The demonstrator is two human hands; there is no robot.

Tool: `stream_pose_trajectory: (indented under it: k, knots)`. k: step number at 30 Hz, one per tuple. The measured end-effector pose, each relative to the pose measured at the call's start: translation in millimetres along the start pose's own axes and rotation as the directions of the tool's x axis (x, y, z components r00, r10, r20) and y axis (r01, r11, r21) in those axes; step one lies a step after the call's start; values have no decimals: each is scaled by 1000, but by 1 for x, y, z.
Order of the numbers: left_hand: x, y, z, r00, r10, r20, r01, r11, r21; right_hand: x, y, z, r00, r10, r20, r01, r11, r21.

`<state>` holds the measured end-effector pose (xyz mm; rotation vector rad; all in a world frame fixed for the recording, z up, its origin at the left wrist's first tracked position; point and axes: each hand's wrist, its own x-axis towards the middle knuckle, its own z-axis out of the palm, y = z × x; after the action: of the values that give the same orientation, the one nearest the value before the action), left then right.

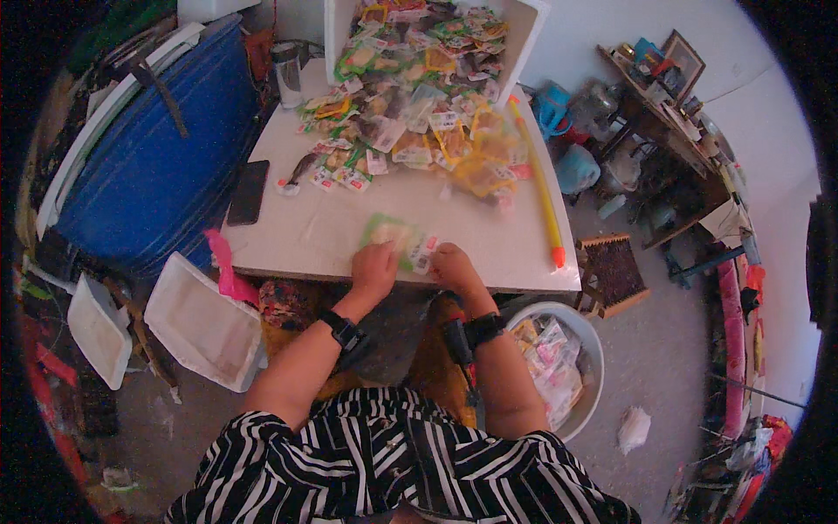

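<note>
Near the front edge of the white table [288, 240], a small green-and-clear food packet [388, 230] is stretched between my two hands. My left hand [374, 267] is closed on its lower left side. The fingers of my right hand [455, 266] pinch the white, printed right end. Beyond my hands lies a heap of similar packets [410, 131], green, yellow and clear. It spills out of a white foam box [524, 48] tipped on its side at the table's far end. What is inside the held packet is too blurred to make out.
A yellow stick with orange ends [539, 188] lies along the right edge; a dark phone [250, 192] lies at left. Beside my right arm stands a white tub [596, 367] of packets. Foam trays [205, 323] and a blue container [166, 157] are on the left.
</note>
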<state>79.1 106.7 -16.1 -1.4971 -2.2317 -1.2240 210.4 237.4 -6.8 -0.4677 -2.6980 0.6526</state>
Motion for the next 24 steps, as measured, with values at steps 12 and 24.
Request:
stream_pose_trajectory:
  k: [12,24]
  knots:
    - [-1,-2,-1,1000,3,-17,-3,999,-35,46,-43,33,891,384,243,-454,726,516]
    - [4,7,-5,999,21,47,-27,991,127,58,6,11,973,229,28,-230,952,199]
